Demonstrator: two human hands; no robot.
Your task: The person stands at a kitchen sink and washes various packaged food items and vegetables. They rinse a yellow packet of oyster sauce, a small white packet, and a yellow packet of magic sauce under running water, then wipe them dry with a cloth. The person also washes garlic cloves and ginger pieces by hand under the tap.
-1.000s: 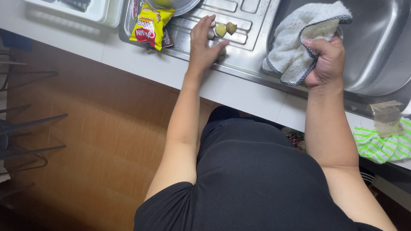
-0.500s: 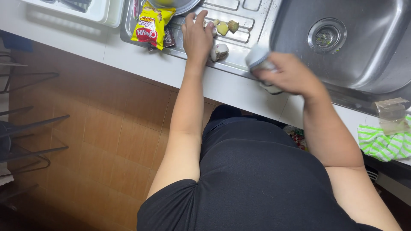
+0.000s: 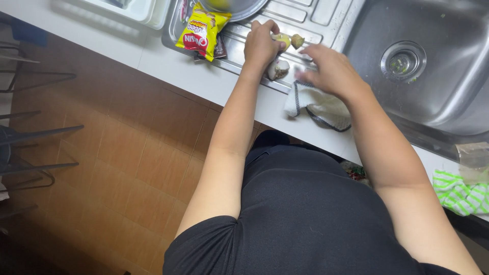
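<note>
Dishcloth (image 3: pixel 320 107) on counter edge under open right hand (image 3: pixel 331 71), left hand (image 3: pixel 261 45) gripping small pale piece (image 3: pixel 281 38), snack packet (image 3: pixel 201 31) beside

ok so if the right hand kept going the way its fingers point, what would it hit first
Probably the small pale pieces on the drainboard, by the left hand. The right hand is blurred and its height is unclear, so this is a guess.

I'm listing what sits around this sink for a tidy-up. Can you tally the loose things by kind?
Cloths: 2, white one under the right hand, green-striped one
Snack packets: 1
Small roundish pieces: 3 by the left hand
Total: 6
</note>
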